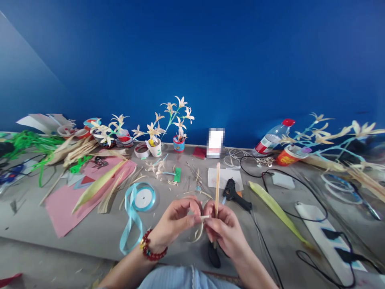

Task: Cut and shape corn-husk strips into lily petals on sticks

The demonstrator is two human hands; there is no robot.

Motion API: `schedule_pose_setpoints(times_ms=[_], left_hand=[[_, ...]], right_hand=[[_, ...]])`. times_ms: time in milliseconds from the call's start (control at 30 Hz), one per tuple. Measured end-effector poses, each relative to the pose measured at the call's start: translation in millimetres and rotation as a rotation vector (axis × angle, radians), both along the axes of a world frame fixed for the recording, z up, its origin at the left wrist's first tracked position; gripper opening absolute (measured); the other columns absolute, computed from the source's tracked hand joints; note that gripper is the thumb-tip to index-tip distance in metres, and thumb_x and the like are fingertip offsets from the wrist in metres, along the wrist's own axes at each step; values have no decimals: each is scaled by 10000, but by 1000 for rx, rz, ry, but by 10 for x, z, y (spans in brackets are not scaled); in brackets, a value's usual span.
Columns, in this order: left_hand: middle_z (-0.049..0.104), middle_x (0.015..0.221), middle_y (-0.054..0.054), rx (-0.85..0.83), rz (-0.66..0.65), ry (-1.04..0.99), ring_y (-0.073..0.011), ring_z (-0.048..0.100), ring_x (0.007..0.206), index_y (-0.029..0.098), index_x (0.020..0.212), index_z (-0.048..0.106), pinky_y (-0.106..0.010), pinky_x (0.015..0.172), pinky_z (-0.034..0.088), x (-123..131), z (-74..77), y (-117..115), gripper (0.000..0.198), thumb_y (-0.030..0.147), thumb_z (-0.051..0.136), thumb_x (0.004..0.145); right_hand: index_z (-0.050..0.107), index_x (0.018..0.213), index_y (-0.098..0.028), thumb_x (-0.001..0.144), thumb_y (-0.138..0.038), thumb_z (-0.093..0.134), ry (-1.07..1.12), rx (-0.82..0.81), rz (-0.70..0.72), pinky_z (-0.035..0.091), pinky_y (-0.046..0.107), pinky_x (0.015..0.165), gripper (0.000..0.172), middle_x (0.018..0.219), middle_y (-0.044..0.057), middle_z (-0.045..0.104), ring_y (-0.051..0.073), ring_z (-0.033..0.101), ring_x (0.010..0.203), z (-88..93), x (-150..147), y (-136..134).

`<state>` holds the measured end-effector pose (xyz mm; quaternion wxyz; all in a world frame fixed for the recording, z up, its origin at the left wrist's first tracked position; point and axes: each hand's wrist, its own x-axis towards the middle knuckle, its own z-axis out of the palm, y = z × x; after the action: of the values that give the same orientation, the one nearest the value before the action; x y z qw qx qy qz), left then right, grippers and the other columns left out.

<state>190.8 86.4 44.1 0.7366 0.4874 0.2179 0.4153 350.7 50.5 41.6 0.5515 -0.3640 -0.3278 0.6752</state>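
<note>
Count: one glue gun (236,195), one blue ribbon spool (143,199), one red-capped bottle (272,138), one power strip (323,241) with two black plugs seated, one yellow-green husk (275,208) right of the hands. Grey tabletop (99,230) lies bare from the pink paper (64,208) to the front edge, lower left. Right side tighter: glue gun, its cord, husk and power strip crowd there. Ribbon loop lies near the left wrist.

Hands: fingertips close together above the tabletop, near its front edge; forearms angle inward. Left hand (182,218) pinches one end of a pale strip (205,217); right hand (224,228) pinches its other end, and grips one wooden stick (217,186), roughly upright. Strip spans the small gap between the hands.
</note>
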Motion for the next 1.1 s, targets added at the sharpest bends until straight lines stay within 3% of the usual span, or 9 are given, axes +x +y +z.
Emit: schedule_pose_setpoints(times_ms=[100,200,433,633,733,800,867,933,1100], left_hand=[[530,777,-31,-79,-29,-69,-163,491,787,148,725,640,-267,739,367,4,-19,-5,194,291,746,803],[516,735,-16,-121,-18,-144,-150,474,746,149,688,618,-284,777,375,11,-31,-3,222,293,759,783],[540,769,-36,-125,-18,-106,-165,492,766,150,706,635,-281,727,376,0,-84,26,203,293,757,780],[532,736,-25,-126,-2,-126,-158,489,744,149,680,638,-284,734,391,-2,-131,-32,234,315,788,747],[540,722,-9,-89,85,-110,-149,499,727,163,672,642,-344,856,422,-148,-191,-47,243,339,790,750],[587,783,-20,10,177,60,-165,545,797,177,722,678,-360,918,414,-332,-212,-9,181,319,775,777],[636,875,-48,184,243,379,-192,579,900,190,806,718,-320,877,422,-542,-183,84,109,294,720,838],[660,851,-52,421,248,669,-190,598,841,194,835,728,-299,805,433,-725,-100,231,126,288,660,884],[702,922,-49,806,289,1002,-206,623,914,212,878,705,-320,873,446,-865,91,728,131,252,586,917]], right_hand=[[567,636,-175,673,-368,824,89,-31,57,175,147,335,324,408,-89,439,21,255,308,-15,32,29],[566,631,-184,674,-335,783,225,-88,100,161,137,332,267,359,-115,375,16,171,310,-36,82,60],[570,719,-177,703,-399,784,16,-96,101,151,148,353,309,449,-55,520,38,330,333,-14,54,31],[528,659,-187,689,-362,773,3,-119,78,136,155,352,303,417,-88,440,26,284,320,-50,55,21],[528,661,-193,659,-320,767,24,-181,-33,152,164,363,271,435,-94,415,33,260,347,-90,158,16],[538,673,-192,665,-328,777,-23,-199,-110,173,173,383,275,457,-79,440,46,283,379,-115,241,3],[550,682,-189,694,-377,787,-109,-201,-130,173,183,403,303,464,-61,470,56,300,399,-145,303,-14],[565,696,-187,710,-440,792,-194,-202,-107,163,188,416,340,463,-51,491,61,307,406,-183,324,-30],[583,710,-183,728,-551,772,-320,-166,-56,201,183,434,414,489,-42,525,70,365,429,-268,271,-54]])
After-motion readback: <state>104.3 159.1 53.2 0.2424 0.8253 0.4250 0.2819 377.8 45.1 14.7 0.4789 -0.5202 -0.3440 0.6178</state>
